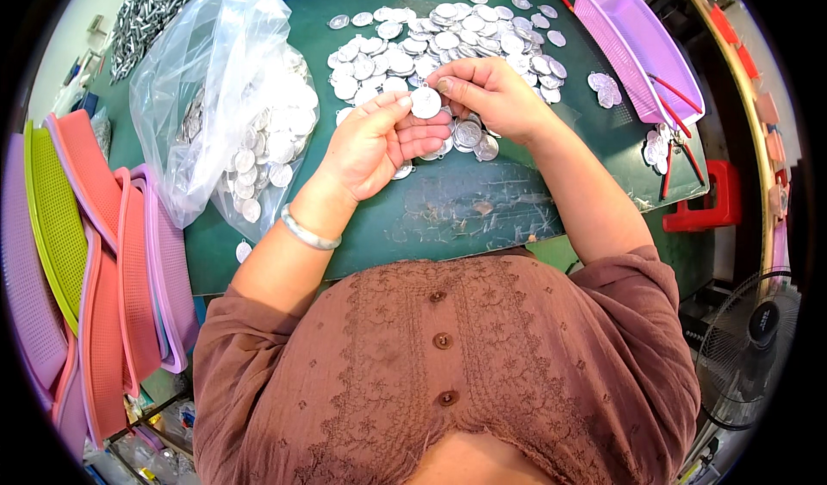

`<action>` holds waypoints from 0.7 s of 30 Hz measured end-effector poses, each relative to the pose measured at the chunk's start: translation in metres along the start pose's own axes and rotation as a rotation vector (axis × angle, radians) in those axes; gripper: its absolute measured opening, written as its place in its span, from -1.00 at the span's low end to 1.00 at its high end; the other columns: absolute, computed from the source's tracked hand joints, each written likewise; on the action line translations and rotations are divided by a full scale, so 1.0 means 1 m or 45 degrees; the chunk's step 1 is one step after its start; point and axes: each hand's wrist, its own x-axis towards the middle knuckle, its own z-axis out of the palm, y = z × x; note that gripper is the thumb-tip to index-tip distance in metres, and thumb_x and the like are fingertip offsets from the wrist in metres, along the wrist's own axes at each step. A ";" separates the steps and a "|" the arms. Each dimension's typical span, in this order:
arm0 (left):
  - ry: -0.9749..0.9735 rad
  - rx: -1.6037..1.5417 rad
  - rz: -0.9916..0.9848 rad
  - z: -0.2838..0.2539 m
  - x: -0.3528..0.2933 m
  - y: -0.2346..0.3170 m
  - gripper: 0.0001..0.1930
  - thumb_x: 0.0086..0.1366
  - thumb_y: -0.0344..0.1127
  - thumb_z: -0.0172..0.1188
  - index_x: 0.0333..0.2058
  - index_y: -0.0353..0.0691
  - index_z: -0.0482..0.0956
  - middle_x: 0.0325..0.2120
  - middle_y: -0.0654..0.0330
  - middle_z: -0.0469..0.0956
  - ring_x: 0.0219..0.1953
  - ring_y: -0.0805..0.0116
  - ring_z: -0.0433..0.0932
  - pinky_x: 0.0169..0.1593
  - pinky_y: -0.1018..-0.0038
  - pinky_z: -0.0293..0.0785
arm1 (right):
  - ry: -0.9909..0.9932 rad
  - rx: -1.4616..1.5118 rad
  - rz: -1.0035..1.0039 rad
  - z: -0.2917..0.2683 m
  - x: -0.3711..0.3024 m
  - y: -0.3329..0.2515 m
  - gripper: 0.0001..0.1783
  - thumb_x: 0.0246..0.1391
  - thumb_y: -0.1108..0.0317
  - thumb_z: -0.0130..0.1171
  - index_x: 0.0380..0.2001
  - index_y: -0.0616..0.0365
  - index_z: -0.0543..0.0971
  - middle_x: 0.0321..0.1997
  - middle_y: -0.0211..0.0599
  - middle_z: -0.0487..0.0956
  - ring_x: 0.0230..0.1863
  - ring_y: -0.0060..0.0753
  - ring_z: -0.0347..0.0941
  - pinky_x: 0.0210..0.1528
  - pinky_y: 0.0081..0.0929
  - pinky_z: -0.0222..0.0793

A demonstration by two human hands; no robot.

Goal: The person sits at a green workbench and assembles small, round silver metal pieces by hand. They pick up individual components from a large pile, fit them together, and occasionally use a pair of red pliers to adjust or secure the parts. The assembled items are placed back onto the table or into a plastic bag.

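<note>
Presently, the left hand (366, 145) pinches one round silver medallion (426, 103); the right hand (495, 97) is narrow beside its loop (425, 83), but whether it holds something, I cannot tell.

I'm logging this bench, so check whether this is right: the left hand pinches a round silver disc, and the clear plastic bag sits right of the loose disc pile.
Wrong side: the head view shows the clear plastic bag left of the loose disc pile, not right. The left hand does pinch a round silver disc.
</note>
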 end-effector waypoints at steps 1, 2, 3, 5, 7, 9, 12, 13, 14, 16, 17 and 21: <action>0.001 -0.001 0.005 -0.001 0.000 0.000 -0.83 0.26 -0.36 -0.16 -0.26 -0.34 0.31 -0.32 -0.12 0.46 -0.29 0.14 0.52 -0.19 0.36 0.49 | 0.005 0.012 -0.007 0.000 0.000 0.000 -0.78 0.03 0.39 -0.03 -0.29 0.30 0.49 -0.46 -0.44 0.46 -0.48 -0.70 0.27 -0.43 -0.72 0.25; 0.001 -0.002 0.011 -0.001 0.000 0.000 -0.83 0.26 -0.36 -0.16 -0.26 -0.34 0.31 -0.31 -0.12 0.46 -0.28 0.14 0.52 -0.19 0.36 0.49 | 0.003 0.009 -0.011 0.000 0.000 0.000 -0.78 0.03 0.40 -0.04 -0.29 0.29 0.49 -0.46 -0.45 0.46 -0.48 -0.70 0.27 -0.42 -0.72 0.25; 0.000 -0.005 0.015 -0.001 0.000 0.000 -0.83 0.26 -0.36 -0.16 -0.26 -0.34 0.31 -0.31 -0.12 0.46 -0.28 0.14 0.51 -0.18 0.35 0.49 | 0.000 0.006 -0.014 -0.001 0.000 0.001 -0.78 0.03 0.40 -0.04 -0.29 0.29 0.49 -0.46 -0.45 0.46 -0.48 -0.70 0.27 -0.42 -0.72 0.25; -0.003 -0.010 0.022 -0.002 0.001 -0.001 -0.84 0.26 -0.37 -0.16 -0.25 -0.33 0.31 -0.31 -0.13 0.45 -0.27 0.14 0.51 -0.18 0.34 0.49 | 0.007 -0.005 -0.018 -0.001 0.001 0.001 -0.79 0.03 0.41 -0.04 -0.29 0.28 0.49 -0.46 -0.45 0.46 -0.47 -0.70 0.28 -0.41 -0.72 0.26; -0.001 -0.009 0.038 0.000 0.000 -0.001 -0.83 0.26 -0.38 -0.16 -0.24 -0.33 0.32 -0.30 -0.12 0.46 -0.26 0.14 0.51 -0.16 0.35 0.48 | 0.027 -0.022 -0.018 -0.001 0.000 0.000 -0.79 0.03 0.42 -0.04 -0.29 0.27 0.49 -0.45 -0.44 0.47 -0.46 -0.70 0.28 -0.40 -0.71 0.27; -0.004 -0.006 0.054 0.001 0.000 -0.001 -0.83 0.25 -0.40 -0.16 -0.23 -0.34 0.33 -0.29 -0.09 0.46 -0.25 0.15 0.51 -0.15 0.36 0.47 | 0.020 -0.034 -0.036 -0.002 -0.001 -0.002 -0.80 0.01 0.45 -0.04 -0.29 0.26 0.50 -0.44 -0.44 0.48 -0.45 -0.69 0.29 -0.37 -0.70 0.28; -0.016 -0.001 0.084 -0.001 0.001 -0.003 -0.82 0.25 -0.41 -0.14 -0.21 -0.34 0.35 -0.28 -0.04 0.47 -0.24 0.17 0.50 -0.14 0.39 0.46 | 0.012 -0.060 -0.082 -0.002 -0.002 -0.005 -0.81 -0.02 0.50 -0.03 -0.31 0.27 0.50 -0.41 -0.42 0.49 -0.40 -0.67 0.33 -0.31 -0.68 0.29; -0.020 -0.001 0.098 -0.002 0.001 -0.004 -0.81 0.25 -0.41 -0.13 -0.21 -0.34 0.36 -0.28 -0.02 0.47 -0.24 0.18 0.50 -0.14 0.40 0.46 | 0.010 -0.069 -0.100 -0.001 -0.003 -0.006 -0.81 -0.04 0.52 -0.03 -0.31 0.27 0.51 -0.40 -0.41 0.50 -0.38 -0.66 0.34 -0.28 -0.67 0.30; -0.024 0.001 0.110 -0.003 0.002 -0.004 -0.81 0.25 -0.41 -0.13 -0.20 -0.35 0.36 -0.27 -0.01 0.47 -0.23 0.19 0.50 -0.14 0.41 0.46 | 0.003 -0.078 -0.155 -0.002 -0.002 -0.004 -0.80 -0.04 0.52 -0.03 -0.31 0.25 0.51 -0.42 -0.44 0.49 -0.41 -0.69 0.32 -0.31 -0.70 0.28; -0.018 0.019 0.122 -0.002 0.002 -0.004 -0.81 0.25 -0.42 -0.13 -0.20 -0.35 0.36 -0.27 0.00 0.47 -0.23 0.21 0.50 -0.14 0.43 0.46 | -0.009 -0.094 -0.266 -0.003 -0.001 0.001 -0.80 -0.03 0.52 -0.02 -0.30 0.21 0.51 -0.46 -0.52 0.47 -0.46 -0.74 0.29 -0.37 -0.74 0.25; -0.012 0.028 0.129 -0.002 0.001 -0.004 -0.81 0.25 -0.42 -0.13 -0.20 -0.35 0.36 -0.27 0.00 0.47 -0.23 0.21 0.50 -0.14 0.44 0.46 | -0.021 -0.083 -0.269 -0.003 0.000 0.001 -0.80 -0.04 0.53 -0.02 -0.30 0.21 0.52 -0.44 -0.51 0.47 -0.44 -0.73 0.30 -0.35 -0.74 0.26; -0.003 0.021 0.134 -0.002 0.001 -0.004 -0.81 0.25 -0.43 -0.13 -0.20 -0.36 0.35 -0.28 -0.01 0.46 -0.22 0.20 0.50 -0.14 0.44 0.46 | -0.066 -0.084 -0.327 -0.005 0.001 0.004 -0.79 -0.06 0.57 -0.02 -0.31 0.23 0.52 -0.37 -0.46 0.47 -0.36 -0.69 0.32 -0.29 -0.70 0.26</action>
